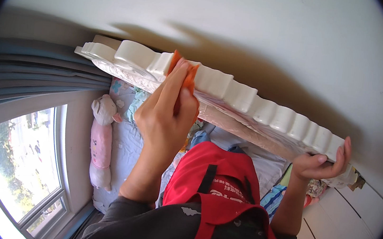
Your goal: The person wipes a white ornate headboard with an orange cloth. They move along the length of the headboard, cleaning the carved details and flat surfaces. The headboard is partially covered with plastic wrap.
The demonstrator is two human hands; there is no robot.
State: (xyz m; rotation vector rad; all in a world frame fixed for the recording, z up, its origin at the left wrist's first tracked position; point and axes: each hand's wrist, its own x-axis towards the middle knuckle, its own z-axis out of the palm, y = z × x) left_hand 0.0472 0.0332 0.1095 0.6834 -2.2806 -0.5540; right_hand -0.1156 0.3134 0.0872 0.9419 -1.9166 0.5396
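The person's left hand pinched a folded orange cloth between thumb and fingers, pressing it over the top edge of the white headboard, left of that edge's middle. The right hand lay half open at the headboard's right end, palm turned up, fingers loosely curved; how firmly it touched the edge could not be told. The headboard, wavy along its top, stood in front of a pale wall that carried its shadow.

At the lower right were white panels with narrow dark slots; whether they closed off a cabinet could not be told.

Small white print ran across the chest of the person's red apron, worn over a dark shirt. The bed lay below, under a pale sheet, with a long pink-and-white plush toy along its left side, near the window. A blue-grey curtain hung beyond the toy.
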